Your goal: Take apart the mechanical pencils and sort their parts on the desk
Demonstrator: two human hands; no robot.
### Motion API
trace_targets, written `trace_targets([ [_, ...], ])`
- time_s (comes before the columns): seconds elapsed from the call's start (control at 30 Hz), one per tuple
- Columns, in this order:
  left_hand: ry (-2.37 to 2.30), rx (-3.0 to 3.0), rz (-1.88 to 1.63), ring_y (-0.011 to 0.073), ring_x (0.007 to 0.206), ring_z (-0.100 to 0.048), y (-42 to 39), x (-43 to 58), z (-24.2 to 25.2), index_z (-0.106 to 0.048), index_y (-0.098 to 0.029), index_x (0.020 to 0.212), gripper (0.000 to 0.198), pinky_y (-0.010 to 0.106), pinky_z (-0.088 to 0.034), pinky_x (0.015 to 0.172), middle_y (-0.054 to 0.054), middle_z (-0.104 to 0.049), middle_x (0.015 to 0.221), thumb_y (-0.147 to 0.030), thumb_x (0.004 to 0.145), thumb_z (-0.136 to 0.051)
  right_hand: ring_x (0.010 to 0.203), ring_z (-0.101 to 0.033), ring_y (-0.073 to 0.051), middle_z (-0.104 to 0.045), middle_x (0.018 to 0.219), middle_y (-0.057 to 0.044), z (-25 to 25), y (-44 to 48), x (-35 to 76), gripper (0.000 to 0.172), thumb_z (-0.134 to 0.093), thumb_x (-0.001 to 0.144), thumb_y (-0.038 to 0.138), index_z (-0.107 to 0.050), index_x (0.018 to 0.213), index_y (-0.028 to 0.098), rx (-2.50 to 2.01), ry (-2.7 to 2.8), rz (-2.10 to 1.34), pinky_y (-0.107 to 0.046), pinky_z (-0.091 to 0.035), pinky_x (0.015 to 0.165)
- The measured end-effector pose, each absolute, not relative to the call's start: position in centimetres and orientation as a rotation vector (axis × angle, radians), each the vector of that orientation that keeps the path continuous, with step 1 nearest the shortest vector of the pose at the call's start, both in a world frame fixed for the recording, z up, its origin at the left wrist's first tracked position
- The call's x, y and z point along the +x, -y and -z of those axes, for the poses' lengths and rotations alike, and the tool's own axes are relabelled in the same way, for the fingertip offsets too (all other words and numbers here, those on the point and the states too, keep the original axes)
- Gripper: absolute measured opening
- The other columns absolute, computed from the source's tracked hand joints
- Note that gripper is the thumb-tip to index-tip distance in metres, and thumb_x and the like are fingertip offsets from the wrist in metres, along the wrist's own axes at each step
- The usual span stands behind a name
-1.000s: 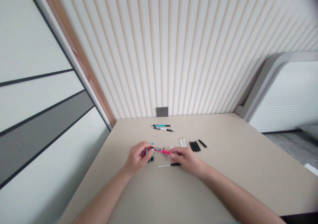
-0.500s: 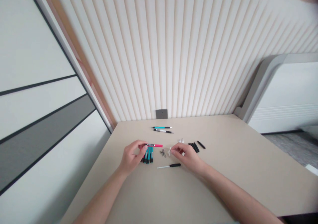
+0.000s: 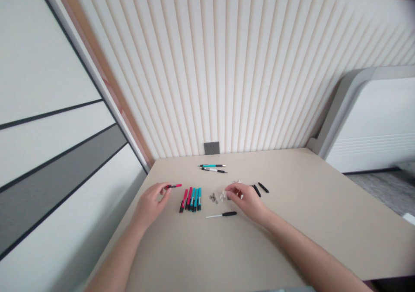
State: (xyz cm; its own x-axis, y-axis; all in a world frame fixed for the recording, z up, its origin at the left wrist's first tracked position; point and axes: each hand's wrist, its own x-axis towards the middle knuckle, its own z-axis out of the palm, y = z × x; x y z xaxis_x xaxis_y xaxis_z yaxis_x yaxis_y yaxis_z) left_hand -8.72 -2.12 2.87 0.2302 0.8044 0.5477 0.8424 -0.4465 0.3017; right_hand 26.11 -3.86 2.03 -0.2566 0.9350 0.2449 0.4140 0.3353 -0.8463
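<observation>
The left hand (image 3: 151,203) pinched a short red-and-black pen piece (image 3: 174,186) in its fingers (image 3: 164,188), left of a row of red and teal pens (image 3: 191,199). The right hand's (image 3: 244,198) fingers (image 3: 231,189) bunched beside small metal parts (image 3: 214,198), holding anything or not I couldn't tell. Behind, on the beige surface (image 3: 292,223), lay two pens (image 3: 212,167), below a wall socket (image 3: 211,147).

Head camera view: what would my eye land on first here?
The bright row of pink and teal pen barrels stands out mid-way across the beige table, with a pink pen barrel pinched in the left hand just beside it. To the row's right, the right hand hovers beside a small scatter of metal parts.
</observation>
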Motion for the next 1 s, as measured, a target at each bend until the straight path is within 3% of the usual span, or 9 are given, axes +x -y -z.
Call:
trace_targets([
  [0.2, 1.751, -2.548, 0.808, 0.0174, 0.074, -0.062, 1.9, -9.2, -3.1, -0.064, -0.02, 0.098, 0.021, 0.027, -0.047, 0.073, 0.003, -0.068, 0.086, -0.03, 0.088, -0.049, 0.069, -0.058, -0.016, -0.068, 0.078, -0.003, -1.8, 3.2, 27.1, 0.025, -0.052, 0.089, 0.039, -0.066, 0.088, 0.019, -1.286, 1.782, -0.785, -0.027, -0.044, 0.065],
  [0.53, 1.837, -2.555, 0.343, 0.0181, 0.061, -0.059, 3.0, -7.8, -4.1, -0.061, -0.021, 0.071, 0.023, 0.026, -0.033, 0.058, 0.001, -0.065, 0.067, -0.031, 0.087, -0.048, 0.071, -0.059, -0.016, -0.068, 0.082, -0.003, -1.3, 2.9, 27.4, 0.021, -0.052, 0.088, 0.035, -0.067, 0.085, 0.02, -1.336, 1.812, -0.671, -0.028, -0.045, 0.068],
  [1.0, 1.788, -2.638, 0.24, 0.0193, 0.054, -0.058, 3.6, -6.7, -3.8, -0.055, -0.02, 0.059, 0.03, 0.029, -0.027, 0.056, 0.003, -0.064, 0.058, -0.034, 0.085, -0.049, 0.079, -0.063, -0.02, -0.071, 0.088, -0.005, -0.5, 2.3, 27.8, 0.023, -0.051, 0.09, 0.032, -0.07, 0.091, 0.02, -1.381, 1.955, -0.618, -0.032, -0.046, 0.075],
])
